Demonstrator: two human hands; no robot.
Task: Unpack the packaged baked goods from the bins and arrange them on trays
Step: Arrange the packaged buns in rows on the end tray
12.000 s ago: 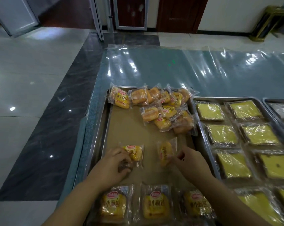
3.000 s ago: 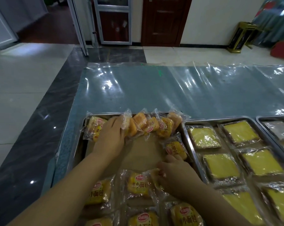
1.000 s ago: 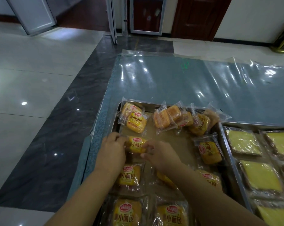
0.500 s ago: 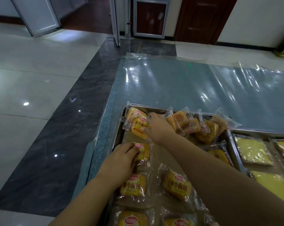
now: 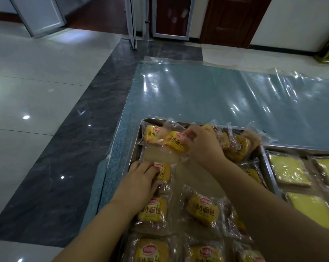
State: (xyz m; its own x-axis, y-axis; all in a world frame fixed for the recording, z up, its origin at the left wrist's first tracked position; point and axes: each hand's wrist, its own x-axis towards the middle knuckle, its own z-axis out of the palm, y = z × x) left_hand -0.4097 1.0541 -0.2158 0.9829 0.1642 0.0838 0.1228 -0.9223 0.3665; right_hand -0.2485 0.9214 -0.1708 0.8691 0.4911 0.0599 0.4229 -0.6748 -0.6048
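Two hands work over the paper-lined tray [image 5: 135, 148], whose near half already holds wrapped buns in rows [image 5: 153, 210]. Just beyond those rows, by the tray's left wall, the left hand [image 5: 141, 178] lies with fairly straight fingers on top of the pressed packet [image 5: 163, 173], holding it flat against the liner; it grips nothing. Farther on, towards the tray's far left corner, the right hand [image 5: 203, 146] pinches the lifted packet [image 5: 176, 141]. Judged best practice: carry it by the wrapper end, not the bun, set it label up just beyond the pressed packet in the same column, and release only once it lies flat. The bun hangs left of the pinching fingertips [image 5: 190, 132], tilted, its clear wrapper trailing down towards the liner. Against the tray's far wall, right of that hand, a loose heap [image 5: 235, 146] awaits sorting.
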